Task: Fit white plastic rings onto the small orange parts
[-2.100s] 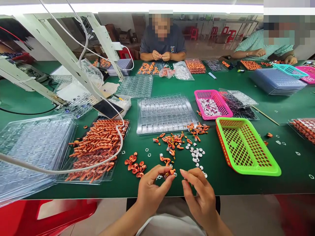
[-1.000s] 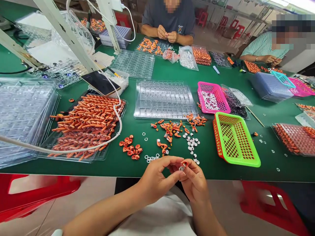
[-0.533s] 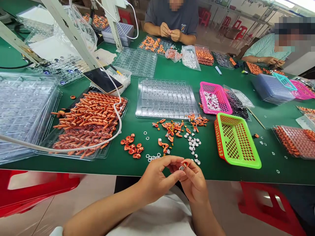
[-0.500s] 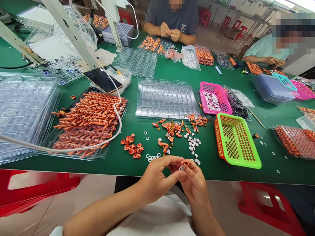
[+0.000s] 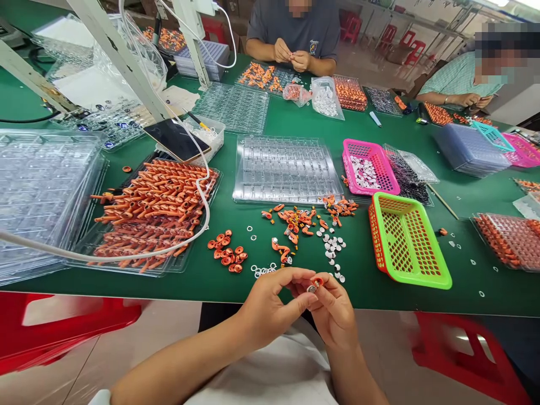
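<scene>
At the near edge of the green work table (image 5: 211, 284), the left hand (image 5: 270, 306) and right hand (image 5: 333, 315) together pinch one small orange plastic part with a silver tip (image 5: 314, 283) between their fingertips. Held over the table's lip, it could slip and fall to the floor. Counted: one green mesh basket (image 5: 407, 242), two pink mesh baskets (image 5: 367, 171), two co-workers (image 5: 295, 31) at the far side.

Both hands (L (image 5: 270, 306), R (image 5: 333, 312)) pinched together, fingertips touching.
</scene>
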Action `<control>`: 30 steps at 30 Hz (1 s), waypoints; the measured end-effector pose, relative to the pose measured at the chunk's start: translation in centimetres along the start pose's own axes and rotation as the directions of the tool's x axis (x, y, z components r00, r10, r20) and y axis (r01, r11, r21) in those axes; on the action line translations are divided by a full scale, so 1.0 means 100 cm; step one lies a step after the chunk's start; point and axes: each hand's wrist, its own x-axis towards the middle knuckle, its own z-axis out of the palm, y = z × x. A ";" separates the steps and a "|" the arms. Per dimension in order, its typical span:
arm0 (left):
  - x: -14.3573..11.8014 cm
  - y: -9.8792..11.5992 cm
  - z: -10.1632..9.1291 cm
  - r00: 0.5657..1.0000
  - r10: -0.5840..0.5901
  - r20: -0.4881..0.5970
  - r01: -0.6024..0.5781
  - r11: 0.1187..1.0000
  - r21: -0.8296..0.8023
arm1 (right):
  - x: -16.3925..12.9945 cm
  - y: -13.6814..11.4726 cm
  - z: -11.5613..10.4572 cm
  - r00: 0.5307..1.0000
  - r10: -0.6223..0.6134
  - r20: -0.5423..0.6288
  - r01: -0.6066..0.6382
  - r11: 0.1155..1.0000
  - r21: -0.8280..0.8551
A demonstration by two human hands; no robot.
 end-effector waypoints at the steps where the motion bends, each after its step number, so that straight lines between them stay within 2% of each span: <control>1: 0.000 0.000 0.000 1.000 -0.002 0.004 0.002 1.000 -0.006 | 0.000 0.000 0.000 1.000 -0.005 0.003 0.005 1.000 0.000; 7: 0.000 -0.001 -0.004 0.999 -0.027 0.039 0.028 0.999 -0.022 | 0.000 -0.002 -0.003 0.994 -0.110 0.005 0.109 0.988 -0.112; 10: -0.002 -0.004 -0.007 0.994 -0.065 0.090 0.073 0.993 -0.096 | 0.000 -0.005 -0.006 0.989 -0.146 0.036 0.150 0.969 -0.195; 13: -0.003 -0.008 -0.009 0.981 -0.106 0.163 0.138 0.971 -0.195 | 0.000 -0.007 -0.009 0.992 -0.112 0.056 0.121 0.970 -0.209; 21: 0.001 -0.012 -0.009 0.943 -0.219 0.249 0.313 0.839 -0.446 | 0.001 -0.012 -0.006 0.998 0.009 0.055 -0.005 0.998 -0.069; 25: 0.006 -0.010 -0.008 0.913 -0.256 0.318 0.384 0.803 -0.456 | 0.001 -0.012 -0.007 0.996 0.036 0.081 -0.031 0.998 -0.052; 30: 0.011 -0.011 -0.006 0.891 -0.263 0.371 0.419 0.793 -0.442 | -0.002 -0.009 -0.012 0.995 0.009 0.100 0.000 0.996 -0.092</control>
